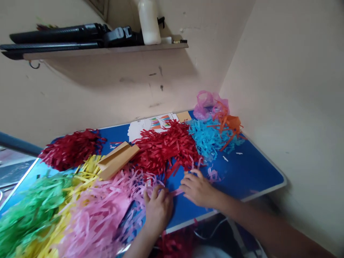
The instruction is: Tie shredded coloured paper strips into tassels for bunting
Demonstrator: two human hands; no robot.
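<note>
My left hand (158, 209) rests at the edge of a heap of pink paper strips (99, 211), its fingers pinching a pink strip. That strip runs across to my right hand (196, 188), whose fingertips hold it over the blue table top (242, 172). A mass of red paper strips (166, 150) lies just beyond both hands. Farther left are dark red strips (71, 149), yellow strips (86, 172) and green strips (29, 211). A folded brown card (116, 161) lies on the yellow and red strips. Cyan strips (206, 138) and orange strips (228, 122) sit at the far right.
A pink plastic bag (208, 105) and a printed sheet (150, 125) lie at the table's far edge, against the wall (282, 89). Above, a wall shelf (102, 52) holds a white bottle (149, 21) and long black objects (59, 36). More red strips lie below the table's near edge.
</note>
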